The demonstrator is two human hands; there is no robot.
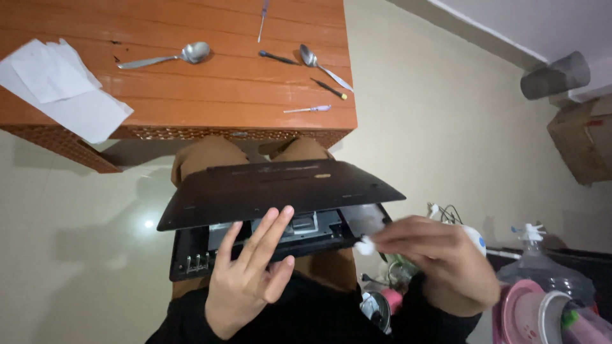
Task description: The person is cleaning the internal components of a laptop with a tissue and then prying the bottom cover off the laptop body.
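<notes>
bottom cover: already lifted off the laptop base.
left hand: open, fingers on the laptop.
right hand: pinching a white wad beside the laptop.

Cardboard box: brown, far right against wall, w/ red mark on side. No screens or signs.

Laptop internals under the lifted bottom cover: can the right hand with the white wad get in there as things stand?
Probably yes. The black cover is lifted off the laptop base, propped by the left hand, and the right hand holds the white wad at the open edge.
</notes>
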